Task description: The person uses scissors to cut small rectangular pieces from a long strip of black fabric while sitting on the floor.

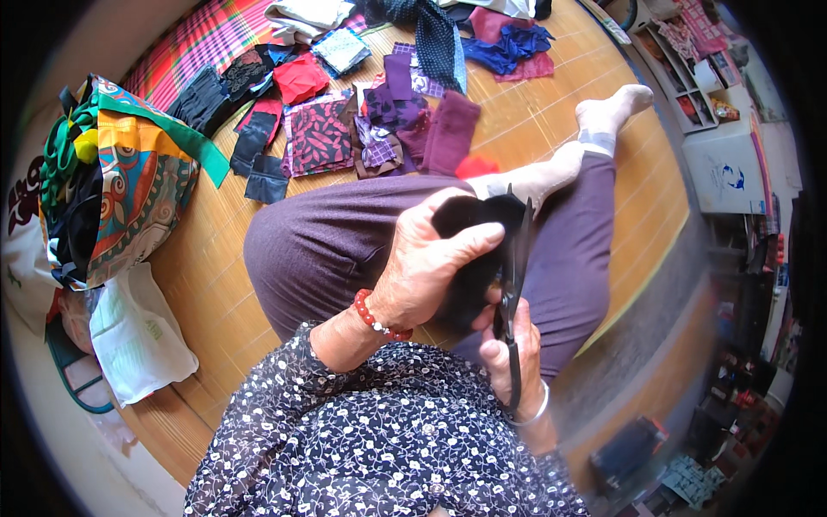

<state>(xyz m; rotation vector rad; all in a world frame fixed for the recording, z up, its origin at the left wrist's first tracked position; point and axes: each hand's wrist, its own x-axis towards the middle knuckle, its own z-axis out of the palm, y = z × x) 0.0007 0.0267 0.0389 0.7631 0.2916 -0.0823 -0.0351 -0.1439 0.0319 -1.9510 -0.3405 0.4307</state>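
Observation:
My left hand grips a piece of black cloth above my lap, thumb lying across its top. My right hand holds black scissors with the blades pointing up along the cloth's right edge. I sit cross-legged in purple trousers on a bamboo mat. A red bead bracelet is on my left wrist, a silver bangle on the right.
Several cut cloth pieces in purple, maroon, red and black lie spread on the mat ahead. A heap of colourful patterned fabric and a white plastic bag sit at left. Shelves and a white box stand at right.

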